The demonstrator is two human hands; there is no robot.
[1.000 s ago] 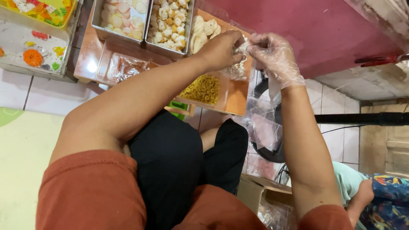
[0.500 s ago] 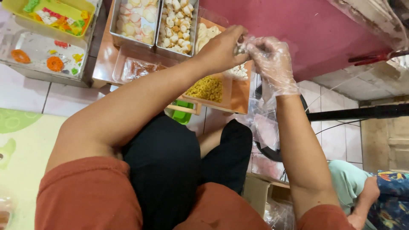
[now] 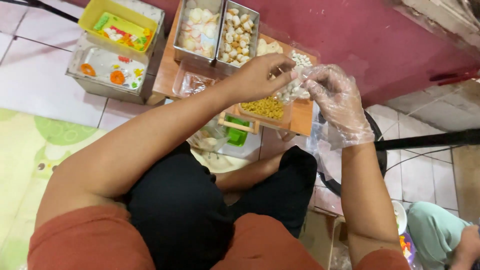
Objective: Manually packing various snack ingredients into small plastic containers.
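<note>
My bare left hand (image 3: pixel 260 76) pinches the top of a small clear plastic bag (image 3: pixel 291 89) with white pieces inside. My right hand (image 3: pixel 339 100), in a thin clear plastic glove, grips the same bag top from the right. Both hands hover over a low wooden table (image 3: pixel 301 117). Under them sits a clear tub of yellow pieces (image 3: pixel 264 107). Two metal trays stand behind: one with pink and white slices (image 3: pixel 198 26), one with mixed pale chunks (image 3: pixel 236 33).
A yellow tray of colourful bits (image 3: pixel 121 26) rests on a metal box (image 3: pixel 107 70) at the left. A clear tub of reddish food (image 3: pixel 192 82), a green container (image 3: pixel 237 135), a dark red wall, a black bar (image 3: pixel 425 140). Another person's leg (image 3: pixel 440 235) lies bottom right.
My view has pulled back and shifted, showing more floor and the yellow tray. Both hands stay together on the bag, now lower in view and held just above the yellow tub.
</note>
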